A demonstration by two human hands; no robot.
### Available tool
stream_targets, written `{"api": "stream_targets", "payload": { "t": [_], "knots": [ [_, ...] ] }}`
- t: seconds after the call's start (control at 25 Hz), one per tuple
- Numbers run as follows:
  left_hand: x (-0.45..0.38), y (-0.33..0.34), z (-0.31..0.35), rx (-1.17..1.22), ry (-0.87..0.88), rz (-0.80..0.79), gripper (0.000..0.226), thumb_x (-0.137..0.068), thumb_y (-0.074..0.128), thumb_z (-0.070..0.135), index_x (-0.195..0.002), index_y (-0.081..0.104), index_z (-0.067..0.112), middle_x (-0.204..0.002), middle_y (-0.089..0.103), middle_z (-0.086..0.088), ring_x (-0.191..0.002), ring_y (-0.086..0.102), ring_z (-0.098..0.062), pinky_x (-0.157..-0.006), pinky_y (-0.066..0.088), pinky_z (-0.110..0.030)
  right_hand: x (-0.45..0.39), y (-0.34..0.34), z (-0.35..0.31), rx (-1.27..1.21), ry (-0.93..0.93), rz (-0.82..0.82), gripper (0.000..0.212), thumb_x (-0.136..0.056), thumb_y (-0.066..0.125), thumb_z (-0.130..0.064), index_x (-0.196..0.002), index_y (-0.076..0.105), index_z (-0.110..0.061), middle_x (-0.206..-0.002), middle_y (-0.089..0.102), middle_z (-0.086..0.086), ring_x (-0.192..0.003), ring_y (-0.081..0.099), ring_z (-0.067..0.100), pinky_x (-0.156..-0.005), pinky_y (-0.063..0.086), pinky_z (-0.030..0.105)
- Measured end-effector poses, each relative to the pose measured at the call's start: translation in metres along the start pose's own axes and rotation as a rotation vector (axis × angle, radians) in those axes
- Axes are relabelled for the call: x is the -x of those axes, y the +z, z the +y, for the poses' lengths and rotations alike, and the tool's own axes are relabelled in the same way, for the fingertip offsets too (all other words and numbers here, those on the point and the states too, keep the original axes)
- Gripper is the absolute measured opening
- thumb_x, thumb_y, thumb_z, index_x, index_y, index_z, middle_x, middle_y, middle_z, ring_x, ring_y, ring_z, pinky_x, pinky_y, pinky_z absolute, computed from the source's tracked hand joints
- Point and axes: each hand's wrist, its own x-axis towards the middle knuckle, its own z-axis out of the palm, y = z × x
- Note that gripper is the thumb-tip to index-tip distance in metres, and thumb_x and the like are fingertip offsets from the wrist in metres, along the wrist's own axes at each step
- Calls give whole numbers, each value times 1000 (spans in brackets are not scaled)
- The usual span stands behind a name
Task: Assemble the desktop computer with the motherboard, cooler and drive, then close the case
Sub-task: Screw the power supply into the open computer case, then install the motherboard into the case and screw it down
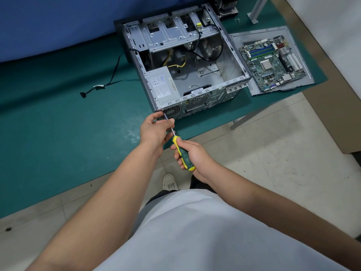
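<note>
The right hand [192,153] is gripping the screwdriver [180,148], the left hand [156,130] pinching its shaft at the case's [195,102] near-left power-supply screw; next, turning squarely.

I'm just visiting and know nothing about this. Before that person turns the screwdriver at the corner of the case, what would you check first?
1. Screwdriver held firmly: ok, the right hand wraps its handle.
2. Shaft steadied: ok, the left hand pinches it near the tip.
3. Tip seated in a screw on the case rear corner: cannot tell, the fingers hide it.
4. Case resting flat on the green mat: ok.
5. Motherboard safely out of the way: ok, it lies on a grey panel right of the case.
6. Loose black cable clear of the hands: ok, it trails left.
</note>
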Motion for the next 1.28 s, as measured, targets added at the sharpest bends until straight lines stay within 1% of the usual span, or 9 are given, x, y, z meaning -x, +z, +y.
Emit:
{"api": "stream_targets", "payload": {
  "t": [0.2,0.36,0.52,0.6,0.72,0.8,0.96,1.16,1.28],
  "knots": [
    [6,3,-1,-11,60,-34,35,-90,75,4,-116,62,22,-91,69,-3,-78,71,-14,-68,62,-29,3,-12,-8,54,22,-54,27,-104,57,-35,-98,65,-10,-70,64,3,-54,54,14,-48,44,25],
    [0,22,28,-63,257,-107,23,-95,69,12,-115,65,23,-87,69,1,-73,71,-7,-67,60,-26,-9,-21,-42,93,-91,1,22,-103,58,-31,-96,64,-11,-70,67,2,-54,55,14,-48,43,25],
    [-35,48,67,-425,537,-73,17,-97,63,26,-112,69,32,-93,72,5,-81,69,-12,-76,59,-33,-31,-50,-100,226,-220,137,16,-102,59,-26,-96,64,-13,-75,71,-2,-55,58,11,-51,48,27],
    [-65,62,87,-611,678,-71,18,-98,61,25,-112,68,31,-96,70,11,-86,64,-7,-84,55,-34,-46,-76,-136,291,-259,222,13,-101,60,-25,-95,64,-14,-79,71,0,-57,59,10,-54,50,28],
    [-124,83,117,-1029,888,-40,33,-96,61,23,-129,65,22,-124,66,0,-120,56,-21,-107,45,-44,-70,-130,-196,416,-327,353,16,-98,63,-29,-95,66,-13,-74,67,4,-59,60,15,-60,52,35],
    [-157,94,133,-1303,899,23,48,-95,63,28,-142,55,26,-148,53,-6,-141,39,-31,-118,33,-49,-86,-171,-230,485,-373,441,22,-96,65,-35,-93,68,-14,-73,65,6,-62,61,19,-63,52,36],
    [-193,107,132,-1527,780,60,73,-95,57,50,-157,19,45,-171,11,4,-158,4,-24,-126,6,-50,-136,-251,-274,592,-287,548,29,-95,66,-38,-88,67,-10,-68,62,7,-62,60,23,-67,52,39],
    [-195,109,124,-1526,828,172,72,-90,42,53,-157,16,50,-170,15,9,-157,11,-20,-124,6,-45,-218,-299,-300,948,-35,548,34,-94,66,-34,-70,55,-13,-78,61,7,-87,63,31,-76,50,35],
    [-195,107,124,-1505,825,197,72,-90,47,45,-157,21,50,-169,17,12,-157,11,-18,-124,7,-45,-258,-289,-306,1135,29,511,29,-92,70,-36,-84,61,-10,-86,64,9,-79,64,28,-58,45,27]
  ]
}}
